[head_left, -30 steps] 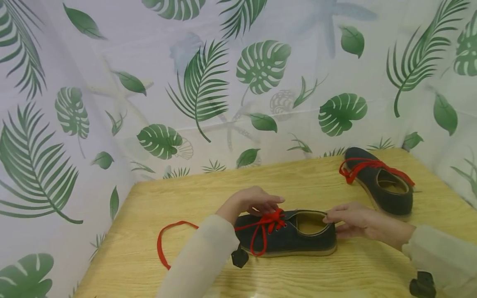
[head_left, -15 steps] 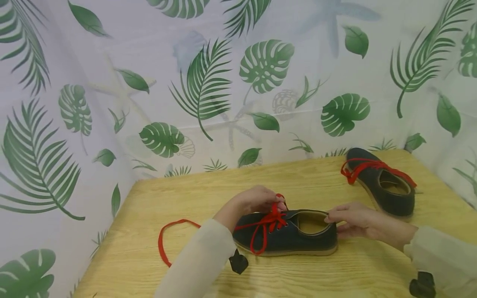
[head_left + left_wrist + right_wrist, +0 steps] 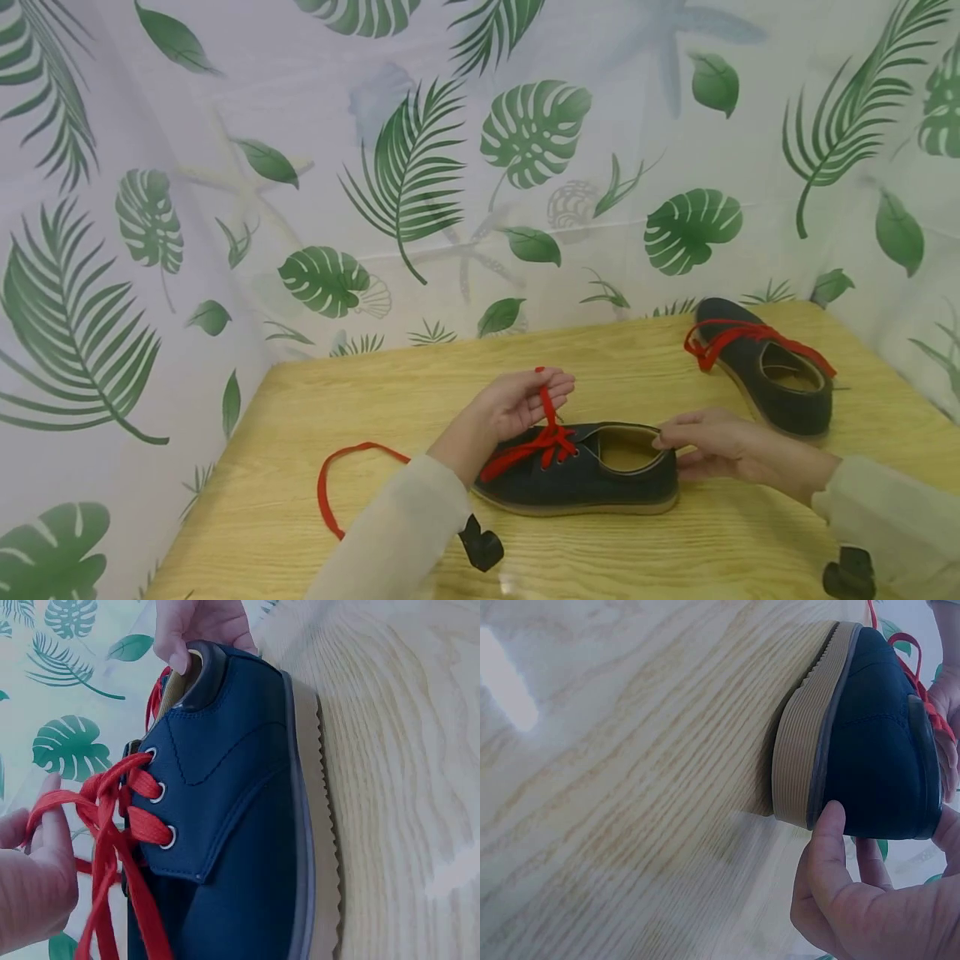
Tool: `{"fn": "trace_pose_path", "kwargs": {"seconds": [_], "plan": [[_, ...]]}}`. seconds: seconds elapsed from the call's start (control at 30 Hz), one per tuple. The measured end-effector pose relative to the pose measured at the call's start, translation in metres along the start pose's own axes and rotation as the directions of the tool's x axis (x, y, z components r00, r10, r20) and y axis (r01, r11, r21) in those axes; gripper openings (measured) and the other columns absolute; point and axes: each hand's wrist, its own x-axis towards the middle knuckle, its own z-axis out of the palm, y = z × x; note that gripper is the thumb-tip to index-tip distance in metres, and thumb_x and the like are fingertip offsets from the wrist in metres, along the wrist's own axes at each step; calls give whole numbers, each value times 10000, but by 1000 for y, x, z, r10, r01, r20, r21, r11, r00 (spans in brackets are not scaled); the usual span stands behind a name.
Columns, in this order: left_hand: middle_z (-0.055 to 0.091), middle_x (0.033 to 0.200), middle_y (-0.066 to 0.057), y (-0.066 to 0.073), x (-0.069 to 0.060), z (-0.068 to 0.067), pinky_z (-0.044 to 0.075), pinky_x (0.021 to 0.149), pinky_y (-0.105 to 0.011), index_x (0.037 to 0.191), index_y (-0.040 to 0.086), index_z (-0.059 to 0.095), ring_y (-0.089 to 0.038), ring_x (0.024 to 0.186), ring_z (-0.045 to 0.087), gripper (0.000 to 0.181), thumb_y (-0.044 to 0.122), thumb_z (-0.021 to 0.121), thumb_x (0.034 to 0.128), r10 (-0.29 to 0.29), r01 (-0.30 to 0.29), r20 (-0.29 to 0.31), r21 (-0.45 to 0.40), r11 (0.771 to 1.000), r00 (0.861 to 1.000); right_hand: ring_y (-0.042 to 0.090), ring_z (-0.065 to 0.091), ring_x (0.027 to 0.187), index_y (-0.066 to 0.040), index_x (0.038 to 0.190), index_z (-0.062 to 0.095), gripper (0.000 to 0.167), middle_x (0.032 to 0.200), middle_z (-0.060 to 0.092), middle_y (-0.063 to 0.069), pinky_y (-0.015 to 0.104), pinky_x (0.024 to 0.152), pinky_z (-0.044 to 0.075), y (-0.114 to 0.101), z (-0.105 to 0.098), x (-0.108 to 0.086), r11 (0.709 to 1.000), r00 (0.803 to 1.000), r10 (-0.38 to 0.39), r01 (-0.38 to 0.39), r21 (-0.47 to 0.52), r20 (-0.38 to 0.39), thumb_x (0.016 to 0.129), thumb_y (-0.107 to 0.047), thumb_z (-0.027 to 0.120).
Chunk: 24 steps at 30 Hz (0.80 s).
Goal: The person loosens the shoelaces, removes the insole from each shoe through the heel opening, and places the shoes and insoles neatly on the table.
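A dark navy shoe [image 3: 615, 487] with a tan sole lies on the table, toe to the left, heel to the right. Its red shoelace [image 3: 112, 817] is knotted over the tongue, with strands hanging across the toe. My left hand [image 3: 517, 404], above the toe side, holds one strand drawn up from the knot between thumb and fingers. At the heel, my right hand [image 3: 727, 446] grips the shoe, thumb at the collar and fingers against the back, as the right wrist view shows. The left forearm hides part of the long lace.
A second navy shoe [image 3: 798, 408] with red laces stands at the back right. A long red lace end [image 3: 324, 483] curves over the wooden table [image 3: 360, 392] at left. Behind the table hangs a leaf-patterned cloth [image 3: 435, 308].
The left hand has lifted a lace strand up from the knot and turned its palm more into sight. The loop over the shoe's side now lies across the toe. The right hand stays at the heel.
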Motion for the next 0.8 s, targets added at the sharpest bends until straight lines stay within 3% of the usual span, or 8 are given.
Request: {"fn": "trace_pose_path", "kwargs": {"seconds": [0.13,0.37,0.5,0.6,0.8], "plan": [[559,1293,-198,-1,-2,-6,478,940,-290,1292,-38,537,-237,1175,573,335,110,469,999,26,-33,-53,-133,991,998,211,657,922,198,1339,324,551,970,630,22,374,789,562,0,0,0,1000,1000,5,-5,9,4,953,-141,525],[520,1318,-195,8,-6,-25,514,874,-273,1327,-52,492,-247,1215,518,362,88,474,994,59,-101,-144,-305,947,988,209,652,952,192,1344,326,546,994,630,17,370,797,560,-1,0,-1,1000,1000,5,-5,-1,6,963,-148,518],[690,1064,-177,16,-14,-41,527,844,-266,1346,-48,471,-204,984,682,376,86,472,994,84,-148,-178,-386,910,981,193,665,908,187,1325,367,511,984,630,30,368,788,564,-3,1,-2,1000,1000,5,-5,8,0,960,-135,523],[720,848,-94,22,-23,-56,532,835,-254,1385,-39,418,-139,780,703,407,97,452,1003,102,-177,-190,-437,882,977,195,669,896,178,1299,413,478,978,631,37,370,785,564,-3,2,-2,1000,1000,3,-3,11,-10,954,-131,532],[725,832,-71,32,-40,-86,491,905,-249,1423,-5,363,-131,790,706,441,118,441,1007,133,-243,-255,-472,847,958,181,670,869,137,1228,515,388,957,631,32,360,772,568,-2,2,-4,1000,1000,4,-4,20,-17,945,-127,543]]}}
